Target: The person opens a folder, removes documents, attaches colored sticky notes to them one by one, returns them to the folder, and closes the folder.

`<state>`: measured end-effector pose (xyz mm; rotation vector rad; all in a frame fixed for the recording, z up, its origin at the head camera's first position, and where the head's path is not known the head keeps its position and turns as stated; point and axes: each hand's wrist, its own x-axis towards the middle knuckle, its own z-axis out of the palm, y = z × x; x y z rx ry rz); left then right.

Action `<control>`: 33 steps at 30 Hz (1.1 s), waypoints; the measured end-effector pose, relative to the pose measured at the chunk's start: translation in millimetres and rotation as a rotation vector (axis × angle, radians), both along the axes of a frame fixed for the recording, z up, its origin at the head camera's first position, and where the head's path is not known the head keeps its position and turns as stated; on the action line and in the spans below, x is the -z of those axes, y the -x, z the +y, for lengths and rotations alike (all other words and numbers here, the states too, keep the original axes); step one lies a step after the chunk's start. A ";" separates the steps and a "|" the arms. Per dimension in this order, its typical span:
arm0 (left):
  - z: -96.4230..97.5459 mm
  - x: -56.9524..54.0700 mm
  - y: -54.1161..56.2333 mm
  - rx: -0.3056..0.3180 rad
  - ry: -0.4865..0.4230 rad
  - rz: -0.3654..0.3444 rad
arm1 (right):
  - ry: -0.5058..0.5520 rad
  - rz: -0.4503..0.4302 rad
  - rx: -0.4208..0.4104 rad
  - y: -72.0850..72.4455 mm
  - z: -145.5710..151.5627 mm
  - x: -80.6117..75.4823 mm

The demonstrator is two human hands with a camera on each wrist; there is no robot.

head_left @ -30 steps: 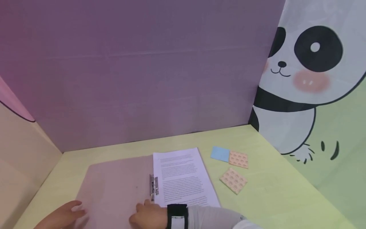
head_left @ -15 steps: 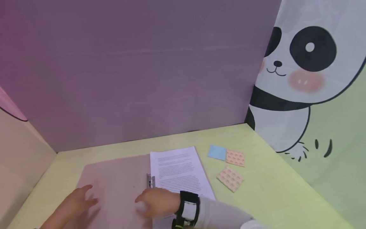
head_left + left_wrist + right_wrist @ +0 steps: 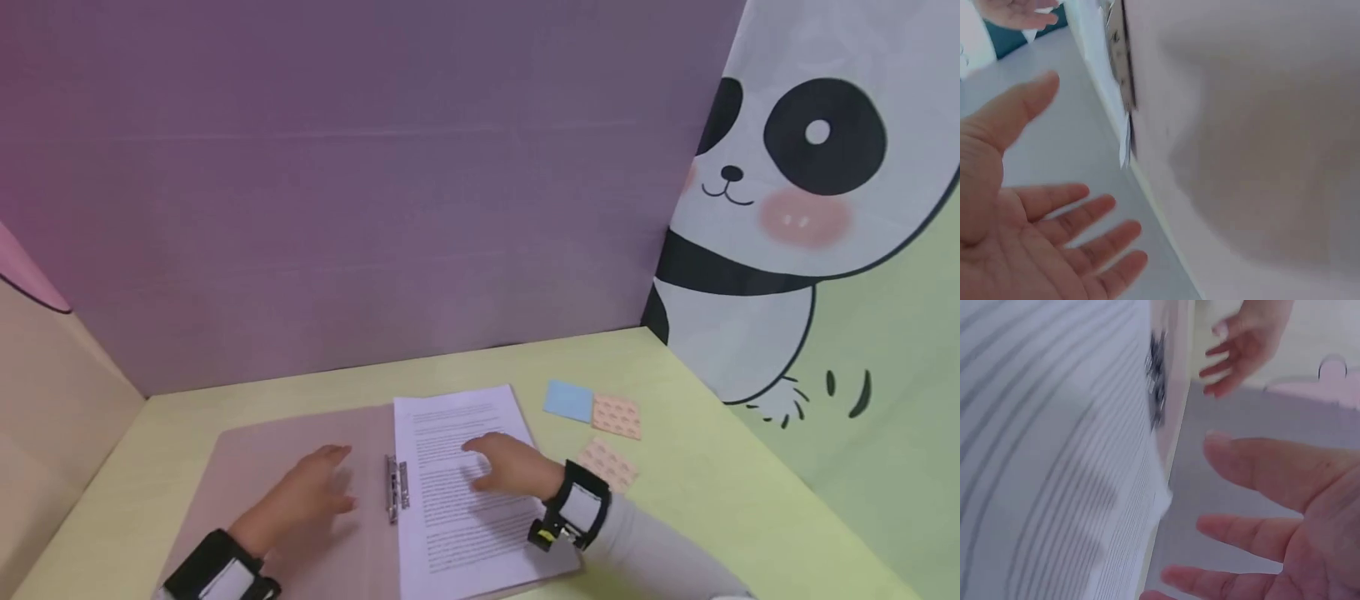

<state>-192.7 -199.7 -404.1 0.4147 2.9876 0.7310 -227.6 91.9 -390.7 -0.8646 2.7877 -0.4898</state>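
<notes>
Left hand [image 3: 303, 496] and right hand [image 3: 516, 467] are hovering, fingers spread, holding nothing, above an open folder [image 3: 322, 432] and its printed sheets [image 3: 457, 529] respectively. A wristband [image 3: 583, 505] is partly hiding one patterned card [image 3: 609, 461]. Folder and card are lying on a yellow table [image 3: 720, 492] before a purple wall [image 3: 375, 208].

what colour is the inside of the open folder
The folder is a muted, pale pinkish mauve inside, seen best in the head view.
</notes>
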 end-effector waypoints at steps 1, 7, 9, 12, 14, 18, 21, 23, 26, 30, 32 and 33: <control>5.4 2.5 1.9 0.020 -0.001 -0.002 | 0.004 -0.003 0.025 2.2 7.9 2.4; 25.5 19.9 13.6 0.090 -0.006 -0.009 | 0.074 -0.076 0.149 9.3 46.9 18.5; 30.4 24.7 16.7 0.089 -0.025 -0.033 | 0.089 -0.091 0.166 9.7 57.5 23.6; 36.1 28.7 20.6 0.095 -0.032 -0.061 | 0.088 -0.101 0.172 9.3 70.3 28.8; 38.4 28.9 22.3 0.102 -0.042 -0.072 | 0.093 -0.099 0.169 8.2 75.5 29.1; 39.4 28.1 25.4 0.106 -0.077 -0.090 | 0.121 -0.108 0.168 5.8 79.7 28.0; 38.5 28.4 26.2 0.110 -0.124 -0.103 | 0.122 -0.129 0.169 4.3 80.6 28.3; 37.8 28.8 25.9 0.117 -0.147 -0.106 | 0.106 -0.144 0.167 3.4 81.1 28.8; 37.0 29.7 25.2 0.128 -0.153 -0.111 | 0.095 -0.157 0.155 2.2 82.0 29.1; 36.8 30.4 24.4 0.145 -0.139 -0.107 | 0.064 -0.139 0.129 1.1 83.6 30.1; 37.3 30.1 23.9 0.158 -0.128 -0.097 | 0.053 -0.131 0.118 0.8 84.7 30.6; 37.8 30.1 24.0 0.158 -0.131 -0.093 | 0.045 -0.125 0.112 0.5 85.2 30.5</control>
